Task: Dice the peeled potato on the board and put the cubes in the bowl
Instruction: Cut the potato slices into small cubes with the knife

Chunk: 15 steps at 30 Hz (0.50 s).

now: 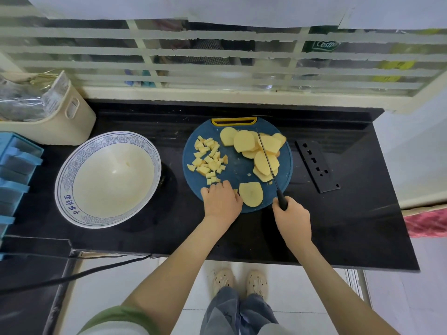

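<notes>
Yellow potato cubes (208, 158) lie heaped on the left of the round blue board (238, 163), slices (244, 141) piled at its right. The left hand (221, 201) curls knuckle-down by 1 near slice (250, 193); I cannot tell if it holds anything. The right hand (291, 218) grips the knife (270, 170), blade over the pile. The bowl (108, 184) stands left of the board.

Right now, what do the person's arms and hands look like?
Both the left hand and the right hand are bare: no gloves, rings or watch show. The forearms are uncovered. A green sleeve ends high on the left arm.
</notes>
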Each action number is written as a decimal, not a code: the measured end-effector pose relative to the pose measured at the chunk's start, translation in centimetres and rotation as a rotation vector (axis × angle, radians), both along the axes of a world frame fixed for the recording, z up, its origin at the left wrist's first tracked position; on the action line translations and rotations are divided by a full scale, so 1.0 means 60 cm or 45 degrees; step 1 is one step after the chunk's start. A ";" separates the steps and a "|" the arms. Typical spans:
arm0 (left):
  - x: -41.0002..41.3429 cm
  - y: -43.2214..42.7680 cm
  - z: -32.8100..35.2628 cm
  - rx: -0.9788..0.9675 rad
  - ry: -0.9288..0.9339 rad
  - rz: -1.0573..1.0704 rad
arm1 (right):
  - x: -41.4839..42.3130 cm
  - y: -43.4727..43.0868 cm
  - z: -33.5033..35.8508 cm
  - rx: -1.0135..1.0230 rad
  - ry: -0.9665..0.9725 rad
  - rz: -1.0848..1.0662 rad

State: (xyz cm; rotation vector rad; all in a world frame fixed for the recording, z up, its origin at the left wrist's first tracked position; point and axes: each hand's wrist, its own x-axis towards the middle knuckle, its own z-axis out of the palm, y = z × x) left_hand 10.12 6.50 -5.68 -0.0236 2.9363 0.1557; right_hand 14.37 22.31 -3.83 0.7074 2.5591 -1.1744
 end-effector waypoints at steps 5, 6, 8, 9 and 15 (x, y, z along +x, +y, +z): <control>-0.002 0.005 0.011 -0.027 0.011 0.025 | 0.001 -0.001 0.000 0.003 0.012 0.013; -0.004 0.007 0.013 -0.015 0.011 0.043 | 0.001 -0.001 0.000 0.001 0.013 0.012; -0.010 0.010 0.016 0.007 0.017 0.077 | 0.001 0.000 0.000 0.001 0.016 0.013; -0.011 0.013 0.017 0.015 0.024 0.079 | 0.001 0.001 0.000 0.004 0.015 0.016; -0.007 0.046 0.016 0.145 -0.035 -0.028 | 0.000 0.001 0.000 0.003 0.003 0.007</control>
